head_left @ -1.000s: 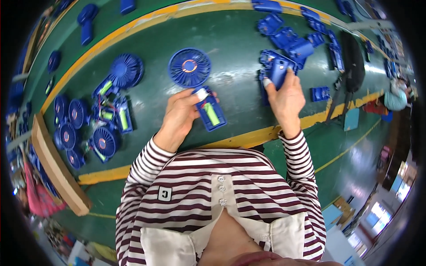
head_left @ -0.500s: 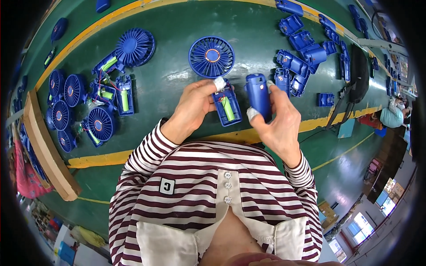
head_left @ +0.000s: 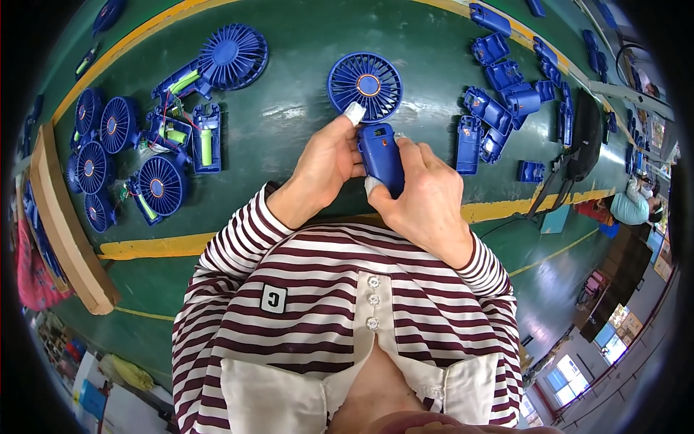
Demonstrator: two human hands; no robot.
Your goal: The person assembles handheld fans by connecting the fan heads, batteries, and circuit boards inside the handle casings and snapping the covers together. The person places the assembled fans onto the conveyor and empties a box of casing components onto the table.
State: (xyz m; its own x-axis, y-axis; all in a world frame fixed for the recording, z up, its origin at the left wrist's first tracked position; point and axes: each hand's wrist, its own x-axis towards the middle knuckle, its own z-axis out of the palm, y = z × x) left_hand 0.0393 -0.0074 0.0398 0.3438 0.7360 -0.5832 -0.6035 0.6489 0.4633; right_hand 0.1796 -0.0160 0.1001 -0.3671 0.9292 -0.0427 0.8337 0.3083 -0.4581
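Note:
A blue handheld fan lies in front of me, its round slatted head (head_left: 365, 87) pointing away. A smooth blue handle cover (head_left: 383, 160) now lies over its handle, hiding the green battery inside. My left hand (head_left: 323, 163) grips the handle's left side, with the white-wrapped thumb near the base of the fan head. From the right, my right hand (head_left: 428, 189) holds the cover, its white-wrapped thumb at the lower end and fingers along the right edge. Whether the cover sits fully flush I cannot tell.
Several open fans with green batteries and wires lie left, among them a fan (head_left: 163, 186). Blue handle shells (head_left: 499, 108) are heaped at right, near a black strapped object (head_left: 584, 145). A wooden bar (head_left: 69, 217) bounds the green table's left side.
My right hand has brought the cover leftward onto the fan's handle, covering the battery. The view has shifted slightly.

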